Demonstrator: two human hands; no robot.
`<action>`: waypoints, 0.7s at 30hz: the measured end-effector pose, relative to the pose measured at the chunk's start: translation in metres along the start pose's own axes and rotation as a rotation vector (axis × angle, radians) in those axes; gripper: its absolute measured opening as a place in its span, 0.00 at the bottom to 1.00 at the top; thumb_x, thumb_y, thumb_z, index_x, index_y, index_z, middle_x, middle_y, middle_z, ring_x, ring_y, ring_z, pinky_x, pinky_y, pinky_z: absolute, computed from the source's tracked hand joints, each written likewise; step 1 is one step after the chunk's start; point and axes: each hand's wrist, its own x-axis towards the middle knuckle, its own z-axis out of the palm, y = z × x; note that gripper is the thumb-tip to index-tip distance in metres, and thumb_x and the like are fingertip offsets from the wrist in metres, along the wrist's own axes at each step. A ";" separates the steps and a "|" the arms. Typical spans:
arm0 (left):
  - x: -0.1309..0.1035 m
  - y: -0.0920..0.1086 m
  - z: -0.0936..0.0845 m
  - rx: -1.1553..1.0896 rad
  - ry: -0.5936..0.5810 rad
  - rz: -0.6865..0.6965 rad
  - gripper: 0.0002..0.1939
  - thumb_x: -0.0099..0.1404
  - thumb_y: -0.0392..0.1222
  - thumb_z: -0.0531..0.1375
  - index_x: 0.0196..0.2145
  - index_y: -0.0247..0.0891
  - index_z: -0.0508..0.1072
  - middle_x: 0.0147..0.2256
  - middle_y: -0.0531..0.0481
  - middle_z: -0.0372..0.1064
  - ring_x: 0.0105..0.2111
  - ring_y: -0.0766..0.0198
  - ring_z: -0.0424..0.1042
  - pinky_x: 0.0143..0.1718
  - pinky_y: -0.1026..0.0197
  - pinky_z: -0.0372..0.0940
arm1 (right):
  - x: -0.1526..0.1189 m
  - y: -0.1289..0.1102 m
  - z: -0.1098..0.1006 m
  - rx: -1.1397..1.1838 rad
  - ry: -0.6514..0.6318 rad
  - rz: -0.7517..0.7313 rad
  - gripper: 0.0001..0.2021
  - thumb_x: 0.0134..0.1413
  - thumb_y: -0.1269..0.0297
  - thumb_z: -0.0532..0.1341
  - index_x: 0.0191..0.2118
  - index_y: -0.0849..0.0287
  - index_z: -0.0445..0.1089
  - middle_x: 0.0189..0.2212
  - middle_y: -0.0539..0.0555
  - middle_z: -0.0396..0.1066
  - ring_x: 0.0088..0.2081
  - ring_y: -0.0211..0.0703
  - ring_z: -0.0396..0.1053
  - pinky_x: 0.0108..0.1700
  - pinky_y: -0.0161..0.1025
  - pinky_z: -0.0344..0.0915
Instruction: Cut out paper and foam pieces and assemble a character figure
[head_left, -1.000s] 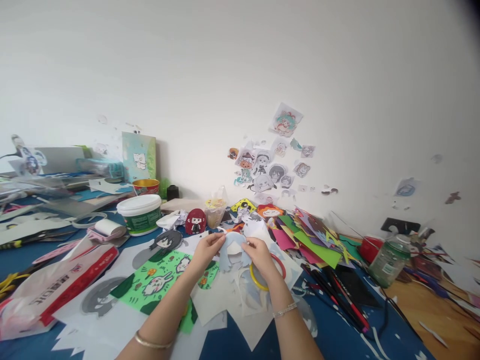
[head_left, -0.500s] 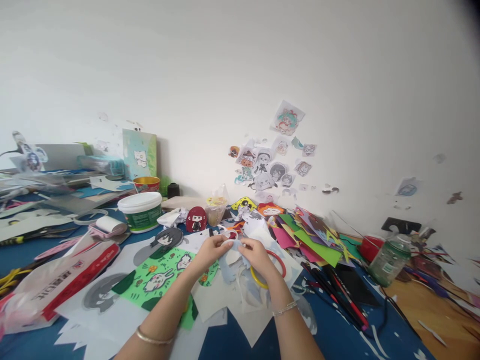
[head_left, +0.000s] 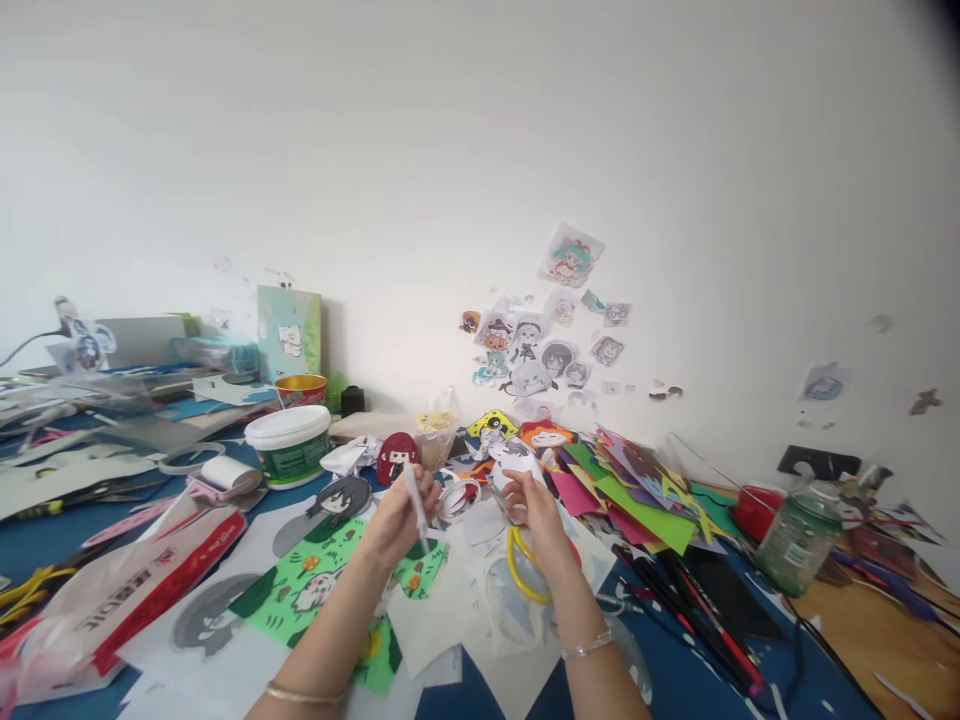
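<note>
My left hand point(head_left: 401, 515) is closed round a thin whitish strip or folded piece point(head_left: 415, 498) that stands up from the fingers, near the red-haired paper figure point(head_left: 396, 456). My right hand point(head_left: 531, 508) has curled fingers near a white paper cutout; whether it holds a small piece is too unclear to tell. Beneath the right wrist lies a yellow ring point(head_left: 521, 568), on translucent scraps. Between the hands are a roll of clear tape point(head_left: 459, 497) and pale paper sheets point(head_left: 442, 615). A green patterned sheet point(head_left: 300, 580) lies under the left forearm.
A white-lidded tub point(head_left: 289, 450) and a red-and-white plastic bag point(head_left: 150, 590) are at the left. Coloured papers point(head_left: 637, 500), black pens point(head_left: 697, 620) and a glass jar point(head_left: 799, 535) are at the right. Stickers cover part of the wall behind.
My hands have moved apart from their meeting point over the pale scraps. The left now holds the whitish piece upright, and the right has shifted rightward. The view has tilted slightly up.
</note>
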 end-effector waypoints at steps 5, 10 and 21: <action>-0.006 0.011 -0.006 -0.487 -0.189 0.051 0.14 0.51 0.39 0.64 0.20 0.40 0.59 0.15 0.61 0.45 0.14 0.73 0.49 0.18 0.69 0.53 | 0.000 0.002 0.001 0.091 -0.008 0.045 0.25 0.48 0.41 0.55 0.36 0.60 0.73 0.25 0.53 0.67 0.24 0.36 0.62 0.25 0.32 0.60; -0.004 0.015 -0.012 -0.163 -0.060 0.053 0.17 0.49 0.46 0.65 0.18 0.39 0.59 0.14 0.62 0.46 0.14 0.73 0.49 0.18 0.69 0.52 | 0.000 0.000 0.003 0.119 -0.030 0.079 0.25 0.48 0.41 0.56 0.33 0.60 0.74 0.24 0.53 0.68 0.22 0.35 0.61 0.23 0.31 0.59; -0.009 0.087 -0.077 1.133 -0.070 -0.490 0.23 0.45 0.62 0.61 0.28 0.39 0.74 0.27 0.49 0.71 0.29 0.58 0.69 0.26 0.63 0.59 | 0.003 0.003 -0.003 0.118 0.020 0.072 0.23 0.46 0.43 0.57 0.30 0.61 0.73 0.21 0.52 0.67 0.21 0.35 0.61 0.22 0.32 0.58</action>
